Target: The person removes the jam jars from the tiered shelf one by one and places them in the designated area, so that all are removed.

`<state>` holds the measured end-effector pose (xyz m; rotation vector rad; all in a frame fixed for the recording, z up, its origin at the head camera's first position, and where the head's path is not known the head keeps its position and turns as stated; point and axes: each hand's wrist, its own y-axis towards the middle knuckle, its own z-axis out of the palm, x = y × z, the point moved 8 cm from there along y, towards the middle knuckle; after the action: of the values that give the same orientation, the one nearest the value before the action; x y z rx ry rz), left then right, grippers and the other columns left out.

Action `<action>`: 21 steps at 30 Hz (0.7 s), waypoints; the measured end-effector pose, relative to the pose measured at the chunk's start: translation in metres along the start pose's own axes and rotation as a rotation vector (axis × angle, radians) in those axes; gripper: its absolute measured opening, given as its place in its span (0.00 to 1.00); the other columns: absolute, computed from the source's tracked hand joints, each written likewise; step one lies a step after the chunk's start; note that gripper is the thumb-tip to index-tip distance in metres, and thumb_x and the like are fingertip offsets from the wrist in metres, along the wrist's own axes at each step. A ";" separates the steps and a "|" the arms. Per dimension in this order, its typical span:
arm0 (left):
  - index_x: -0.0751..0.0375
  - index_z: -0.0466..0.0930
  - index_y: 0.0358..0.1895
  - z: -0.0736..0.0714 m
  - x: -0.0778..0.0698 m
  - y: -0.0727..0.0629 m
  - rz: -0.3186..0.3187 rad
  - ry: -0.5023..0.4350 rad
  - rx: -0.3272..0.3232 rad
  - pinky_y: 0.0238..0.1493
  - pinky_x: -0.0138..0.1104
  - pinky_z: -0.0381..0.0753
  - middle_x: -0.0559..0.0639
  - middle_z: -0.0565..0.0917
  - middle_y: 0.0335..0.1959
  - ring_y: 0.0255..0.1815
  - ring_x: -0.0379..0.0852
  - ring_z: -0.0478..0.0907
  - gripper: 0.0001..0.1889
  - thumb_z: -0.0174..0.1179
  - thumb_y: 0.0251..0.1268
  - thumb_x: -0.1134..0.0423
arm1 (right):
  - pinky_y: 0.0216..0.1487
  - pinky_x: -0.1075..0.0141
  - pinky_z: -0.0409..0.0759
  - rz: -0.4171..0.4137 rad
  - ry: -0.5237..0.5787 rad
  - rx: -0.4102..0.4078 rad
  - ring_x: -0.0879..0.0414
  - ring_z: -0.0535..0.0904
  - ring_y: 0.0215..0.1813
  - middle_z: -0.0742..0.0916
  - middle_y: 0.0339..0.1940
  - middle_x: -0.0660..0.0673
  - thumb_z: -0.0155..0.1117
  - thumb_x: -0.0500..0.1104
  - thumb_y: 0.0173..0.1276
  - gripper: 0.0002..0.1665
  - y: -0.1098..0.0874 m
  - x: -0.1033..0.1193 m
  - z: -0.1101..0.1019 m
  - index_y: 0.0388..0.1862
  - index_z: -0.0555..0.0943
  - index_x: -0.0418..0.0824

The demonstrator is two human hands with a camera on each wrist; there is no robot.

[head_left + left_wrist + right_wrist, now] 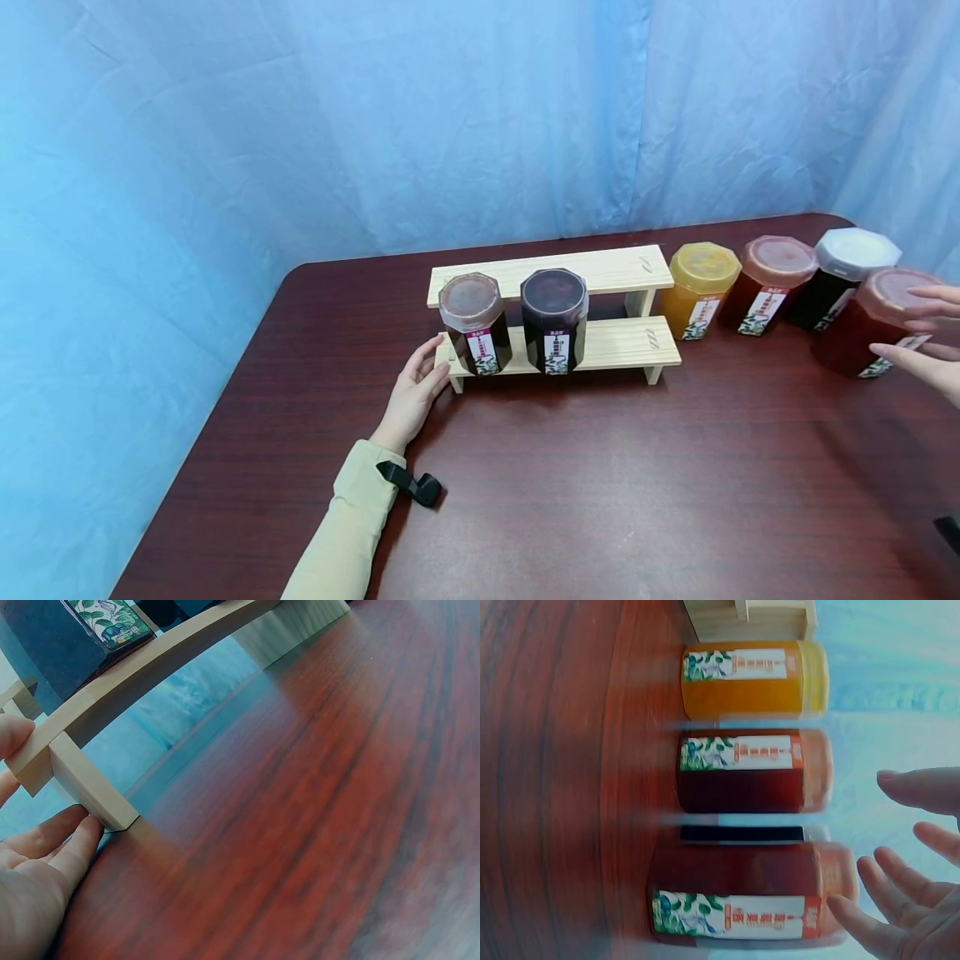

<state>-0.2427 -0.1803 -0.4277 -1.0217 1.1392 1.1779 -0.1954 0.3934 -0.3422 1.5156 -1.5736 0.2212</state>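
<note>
My left hand [408, 396] grips the left end of a two-tier pale wooden shelf [618, 342], its fingertips at the board's end and at a shelf leg [90, 780]. On the lower tier stand a dark jar with a milky lid [471, 304] and a dark jar with a dark lid [555, 304]. At the far right, my right hand [941, 371] is spread beside a red jar [862, 333]. In the right wrist view, the fingers of the right hand [907, 900] lie right at this jar's pinkish lid [836, 885], with thumb and fingers apart.
Right of the shelf stand a yellow jar [697, 292], another red jar [765, 283] and a black jar with a white lid [847, 258]. All are on the dark red-brown table [600, 483]. A blue curtain [450, 125] hangs behind and on both sides.
</note>
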 end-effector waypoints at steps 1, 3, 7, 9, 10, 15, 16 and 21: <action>0.60 0.56 0.72 0.000 0.000 0.000 -0.002 0.002 -0.001 0.64 0.41 0.66 0.63 0.63 0.68 0.54 0.35 0.72 0.27 0.47 0.71 0.71 | 0.45 0.93 0.59 -0.020 0.007 -0.011 0.87 0.64 0.46 0.70 0.50 0.76 0.64 0.31 0.59 0.41 0.000 0.003 0.000 0.70 0.66 0.54; 0.60 0.56 0.72 0.000 0.000 0.000 -0.003 0.002 -0.004 0.64 0.42 0.65 0.63 0.64 0.68 0.54 0.35 0.72 0.27 0.47 0.71 0.71 | 0.45 0.94 0.59 -0.043 0.000 -0.019 0.88 0.64 0.44 0.70 0.47 0.78 0.63 0.30 0.60 0.39 -0.005 0.027 0.002 0.69 0.67 0.52; 0.60 0.56 0.72 0.000 0.000 0.001 0.000 0.010 -0.001 0.64 0.43 0.65 0.62 0.62 0.69 0.55 0.35 0.71 0.27 0.47 0.71 0.71 | 0.42 0.93 0.59 -0.080 0.019 -0.013 0.88 0.65 0.41 0.70 0.43 0.78 0.63 0.29 0.60 0.35 -0.008 0.058 0.007 0.67 0.70 0.46; 0.61 0.56 0.72 -0.001 0.000 0.001 0.002 0.013 0.000 0.64 0.42 0.65 0.62 0.62 0.69 0.54 0.35 0.71 0.27 0.48 0.71 0.70 | 0.41 0.93 0.59 -0.096 0.014 0.002 0.87 0.65 0.42 0.69 0.43 0.78 0.63 0.27 0.59 0.35 -0.009 0.069 0.011 0.66 0.71 0.46; 0.61 0.56 0.72 -0.001 0.000 0.001 0.003 0.014 0.000 0.64 0.42 0.65 0.63 0.63 0.69 0.54 0.35 0.71 0.27 0.48 0.71 0.70 | 0.40 0.93 0.59 -0.099 0.015 0.013 0.86 0.65 0.42 0.69 0.43 0.78 0.64 0.27 0.58 0.35 -0.009 0.073 0.013 0.65 0.71 0.47; 0.60 0.56 0.72 -0.001 0.000 0.000 0.003 0.017 -0.003 0.64 0.43 0.65 0.63 0.64 0.68 0.53 0.34 0.72 0.27 0.47 0.71 0.71 | 0.39 0.94 0.61 -0.041 -0.015 0.114 0.86 0.64 0.41 0.68 0.40 0.76 0.65 0.29 0.59 0.34 -0.006 0.081 0.028 0.62 0.70 0.50; 0.59 0.56 0.72 0.000 -0.001 0.000 0.003 0.017 -0.002 0.65 0.43 0.65 0.62 0.63 0.69 0.53 0.34 0.72 0.27 0.47 0.71 0.71 | 0.38 0.94 0.61 -0.026 -0.033 0.134 0.87 0.63 0.40 0.68 0.39 0.76 0.66 0.31 0.59 0.33 -0.005 0.082 0.031 0.62 0.70 0.47; 0.60 0.56 0.72 0.001 -0.001 -0.001 0.004 0.015 0.004 0.66 0.45 0.63 0.61 0.61 0.70 0.56 0.36 0.70 0.27 0.47 0.71 0.71 | 0.35 0.94 0.62 -0.026 -0.073 0.189 0.91 0.63 0.38 0.68 0.38 0.77 0.72 0.35 0.55 0.34 -0.003 0.093 0.042 0.60 0.70 0.34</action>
<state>-0.2421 -0.1796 -0.4262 -1.0269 1.1555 1.1726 -0.1970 0.2991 -0.3037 1.7055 -1.6270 0.3100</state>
